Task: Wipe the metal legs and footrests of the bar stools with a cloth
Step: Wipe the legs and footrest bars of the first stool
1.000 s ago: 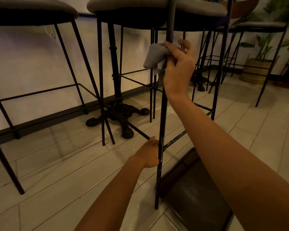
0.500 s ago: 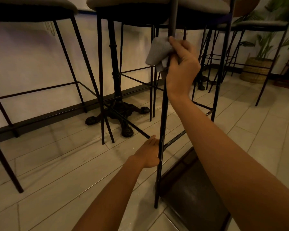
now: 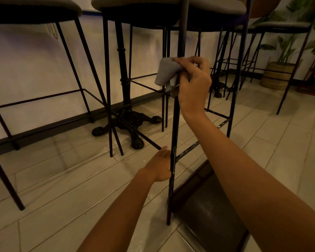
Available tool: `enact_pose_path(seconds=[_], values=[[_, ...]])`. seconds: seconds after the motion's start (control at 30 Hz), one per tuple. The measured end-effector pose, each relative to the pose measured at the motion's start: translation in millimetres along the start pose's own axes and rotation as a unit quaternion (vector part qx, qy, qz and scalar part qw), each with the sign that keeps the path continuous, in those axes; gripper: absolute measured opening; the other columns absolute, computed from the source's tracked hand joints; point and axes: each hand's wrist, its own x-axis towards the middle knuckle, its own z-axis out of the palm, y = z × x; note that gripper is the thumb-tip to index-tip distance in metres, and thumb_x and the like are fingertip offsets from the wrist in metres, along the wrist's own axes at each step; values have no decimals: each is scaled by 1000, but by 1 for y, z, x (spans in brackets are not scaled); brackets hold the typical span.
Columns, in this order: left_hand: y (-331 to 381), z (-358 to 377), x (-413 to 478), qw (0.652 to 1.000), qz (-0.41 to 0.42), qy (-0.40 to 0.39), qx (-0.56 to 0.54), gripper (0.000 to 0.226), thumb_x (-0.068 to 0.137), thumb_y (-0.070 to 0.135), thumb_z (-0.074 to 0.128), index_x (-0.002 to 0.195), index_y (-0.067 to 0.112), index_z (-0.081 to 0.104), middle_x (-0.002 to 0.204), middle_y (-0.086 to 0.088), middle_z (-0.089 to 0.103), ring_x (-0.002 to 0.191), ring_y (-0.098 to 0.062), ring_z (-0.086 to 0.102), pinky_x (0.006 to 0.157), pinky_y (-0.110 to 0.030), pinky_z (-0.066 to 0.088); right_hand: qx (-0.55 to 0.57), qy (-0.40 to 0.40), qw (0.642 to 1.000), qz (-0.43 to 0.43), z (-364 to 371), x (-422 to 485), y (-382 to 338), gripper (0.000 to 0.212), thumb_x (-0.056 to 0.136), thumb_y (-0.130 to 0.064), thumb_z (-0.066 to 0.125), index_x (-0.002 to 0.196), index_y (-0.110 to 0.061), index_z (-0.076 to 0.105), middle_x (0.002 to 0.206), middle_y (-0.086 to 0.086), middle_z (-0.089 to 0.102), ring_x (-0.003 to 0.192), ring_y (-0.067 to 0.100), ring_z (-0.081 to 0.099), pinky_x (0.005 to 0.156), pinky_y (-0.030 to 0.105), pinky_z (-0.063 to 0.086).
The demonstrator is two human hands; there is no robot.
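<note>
This looks like a bar or café. Tall bar stools (image 3: 135,2) stand in a row beside a white counter wall (image 3: 31,70). Right of the stools sits a plant (image 3: 287,46) in a basket (image 3: 276,77).

A single wide-angle camera worn on the head sits low, beneath the stool seats (image 3: 167,4). It faces forward and slightly down across the tiled floor (image 3: 62,179) toward the pale wall (image 3: 25,66). It is close to the nearest stool leg (image 3: 173,128); both forearms enter from the bottom edge, the right hand (image 3: 194,88) with the cloth (image 3: 166,71) at mid-frame and the left hand (image 3: 159,167) lower on that leg.
</note>
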Motion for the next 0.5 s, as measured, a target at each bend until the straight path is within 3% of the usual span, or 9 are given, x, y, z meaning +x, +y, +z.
enact_pose_path(seconds=[0.3,0.5], values=[[1,0,1,1000,-7,-10,16,71,91,16,47,147,5,5,157,-10,3,145,-21,-10,119,-31,0,7,-45,998,47,-9,-26,10,26,87,3,51,107,-5,65,112,10,48,100,5,44,90,0,38],[1,0,0,1000,-3,-6,-2,72,90,15,49,147,5,6,157,-10,3,145,-21,-9,118,-29,1,10,-26,999,35,-6,-9,2,26,88,1,51,109,-6,65,106,1,42,92,1,44,89,3,40]])
